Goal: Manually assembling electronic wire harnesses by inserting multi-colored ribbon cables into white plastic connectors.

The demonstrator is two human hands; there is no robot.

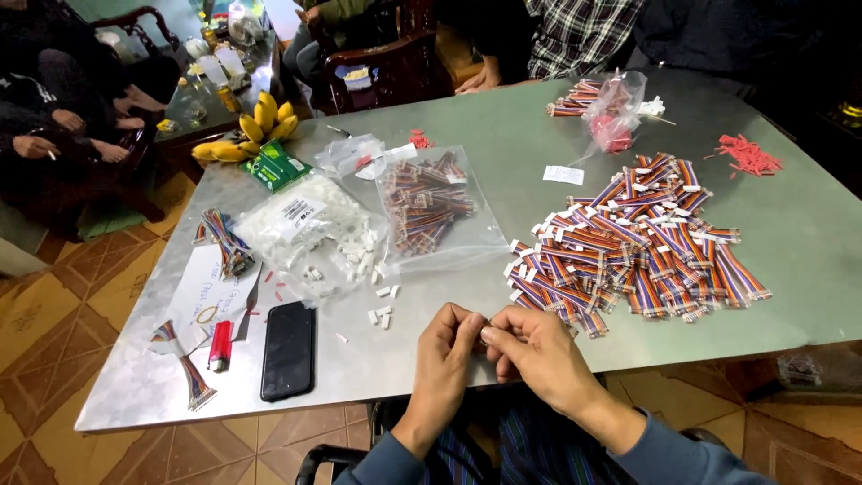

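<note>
Lower centre of the frame, my left hand [446, 346] pinches something small, too hidden to name; my right hand [530, 346] closes on it too, fingertips touching; I judge steady thumbs matter; the cable pile [628, 242] lies upper right.

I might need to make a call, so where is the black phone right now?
The phone lies flat on the table near its front edge, left of the person's hands, with a red lighter just to its left.
</note>
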